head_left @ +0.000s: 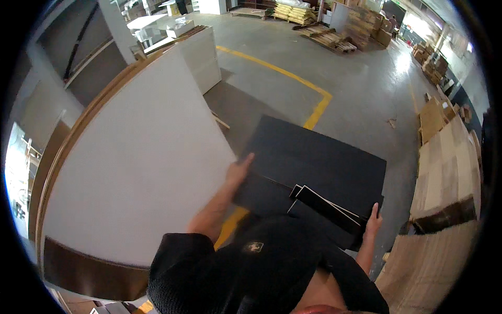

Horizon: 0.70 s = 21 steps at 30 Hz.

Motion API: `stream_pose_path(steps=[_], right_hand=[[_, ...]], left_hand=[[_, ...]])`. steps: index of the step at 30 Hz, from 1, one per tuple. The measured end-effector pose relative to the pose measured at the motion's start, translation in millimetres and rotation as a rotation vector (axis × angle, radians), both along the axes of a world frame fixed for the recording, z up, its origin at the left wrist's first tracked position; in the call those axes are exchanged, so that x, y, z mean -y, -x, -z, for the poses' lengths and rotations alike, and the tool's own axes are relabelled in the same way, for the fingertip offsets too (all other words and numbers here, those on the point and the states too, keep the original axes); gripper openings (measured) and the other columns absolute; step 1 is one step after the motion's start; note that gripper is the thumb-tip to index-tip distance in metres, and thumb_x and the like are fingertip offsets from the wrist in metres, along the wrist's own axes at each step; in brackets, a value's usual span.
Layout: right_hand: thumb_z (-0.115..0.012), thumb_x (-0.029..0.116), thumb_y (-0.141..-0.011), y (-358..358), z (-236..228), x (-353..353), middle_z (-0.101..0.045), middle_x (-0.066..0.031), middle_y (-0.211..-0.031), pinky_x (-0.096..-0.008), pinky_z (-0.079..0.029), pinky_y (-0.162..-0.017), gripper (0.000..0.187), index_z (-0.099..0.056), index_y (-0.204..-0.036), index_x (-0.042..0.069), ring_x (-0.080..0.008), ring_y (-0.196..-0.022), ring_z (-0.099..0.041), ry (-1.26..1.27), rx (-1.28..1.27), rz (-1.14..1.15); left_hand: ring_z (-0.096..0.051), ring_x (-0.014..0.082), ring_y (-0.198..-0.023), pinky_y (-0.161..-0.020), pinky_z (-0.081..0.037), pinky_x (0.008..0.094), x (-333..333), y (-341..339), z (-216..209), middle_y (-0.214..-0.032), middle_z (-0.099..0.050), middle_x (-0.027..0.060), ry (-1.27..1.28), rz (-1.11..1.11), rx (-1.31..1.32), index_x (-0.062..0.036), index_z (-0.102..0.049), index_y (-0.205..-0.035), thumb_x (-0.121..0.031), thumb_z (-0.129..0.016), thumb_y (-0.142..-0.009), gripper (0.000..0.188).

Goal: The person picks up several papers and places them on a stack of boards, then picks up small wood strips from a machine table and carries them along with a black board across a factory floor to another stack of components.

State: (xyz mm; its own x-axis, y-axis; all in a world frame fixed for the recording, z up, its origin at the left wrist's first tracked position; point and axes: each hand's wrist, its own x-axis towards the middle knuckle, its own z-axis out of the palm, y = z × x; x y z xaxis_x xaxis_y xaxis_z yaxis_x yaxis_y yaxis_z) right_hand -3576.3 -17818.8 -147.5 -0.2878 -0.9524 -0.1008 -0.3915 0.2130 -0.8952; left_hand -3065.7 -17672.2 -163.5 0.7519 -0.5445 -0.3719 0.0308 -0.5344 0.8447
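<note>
I carry a stack of flat black boards in front of my body with both hands. The large black board (319,154) lies with its broad face up, and a smaller black panel (261,193) is nearer my chest. On top, toward the right, narrow black strips (327,209) with pale edges lie slightly crossed. My left hand (240,170) grips the stack's left edge, thumb on top and the other fingers hidden beneath. My right hand (373,220) is closed round the right edge, by the ends of the strips. The stack's underside is out of sight.
A tall stack of large white panels (141,162) stands close on my left. Stacked wood-coloured boards (444,172) line the right side. Yellow floor tape (277,68) crosses the grey floor ahead. Farther off are wooden pallets (327,37) and yellow sacks (293,13).
</note>
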Motion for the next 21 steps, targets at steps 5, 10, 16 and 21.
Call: stream_pose_path(steps=[5, 10, 16, 21], right_hand=[[-0.062, 0.058, -0.095, -107, 20, 168, -0.058, -0.0203, -0.14, -0.0374, -0.039, -0.11, 0.082, -0.053, -0.139, -0.011, -0.0298, -0.127, -0.056, 0.007, -0.044, 0.125], [-0.063, 0.057, -0.096, -226, -40, 280, -0.057, -0.02, -0.142, -0.0376, -0.039, -0.111, 0.081, -0.052, -0.14, -0.01, -0.0305, -0.128, -0.055, -0.038, -0.006, 0.137], [-0.061, 0.059, -0.096, -345, 16, 462, -0.061, -0.0219, -0.135, -0.0395, -0.043, -0.108, 0.079, -0.057, -0.135, -0.011, -0.0338, -0.124, -0.059, 0.01, 0.051, 0.104], [-0.061, 0.057, -0.096, -477, 7, 633, -0.06, -0.0189, -0.139, -0.037, -0.04, -0.11, 0.08, -0.053, -0.139, -0.01, -0.0307, -0.127, -0.057, -0.103, 0.072, -0.031]], left_hand=[[-0.063, 0.0433, -0.117, -0.101, -0.046, 0.0451, 186, -129, 37, -0.117, -0.067, 0.0331, -0.023, 0.091, -0.008, 0.0144, -0.064, -0.12, -0.078, -0.063, -0.08, 0.101], [-0.058, 0.0429, -0.124, -0.105, -0.044, 0.0439, 330, -218, -17, -0.124, -0.063, 0.0348, -0.087, 0.048, 0.109, 0.0129, -0.064, -0.123, -0.081, -0.06, -0.079, 0.104], [-0.059, 0.0421, -0.125, -0.105, -0.043, 0.0445, 511, -353, -15, -0.127, -0.064, 0.0316, -0.127, 0.021, 0.206, 0.0094, -0.065, -0.124, -0.08, -0.06, -0.079, 0.1], [-0.062, 0.0387, -0.121, -0.104, -0.045, 0.0438, 626, -467, -40, -0.123, -0.067, 0.0277, -0.147, 0.004, 0.056, 0.0084, -0.065, -0.125, -0.078, -0.063, -0.079, 0.098]])
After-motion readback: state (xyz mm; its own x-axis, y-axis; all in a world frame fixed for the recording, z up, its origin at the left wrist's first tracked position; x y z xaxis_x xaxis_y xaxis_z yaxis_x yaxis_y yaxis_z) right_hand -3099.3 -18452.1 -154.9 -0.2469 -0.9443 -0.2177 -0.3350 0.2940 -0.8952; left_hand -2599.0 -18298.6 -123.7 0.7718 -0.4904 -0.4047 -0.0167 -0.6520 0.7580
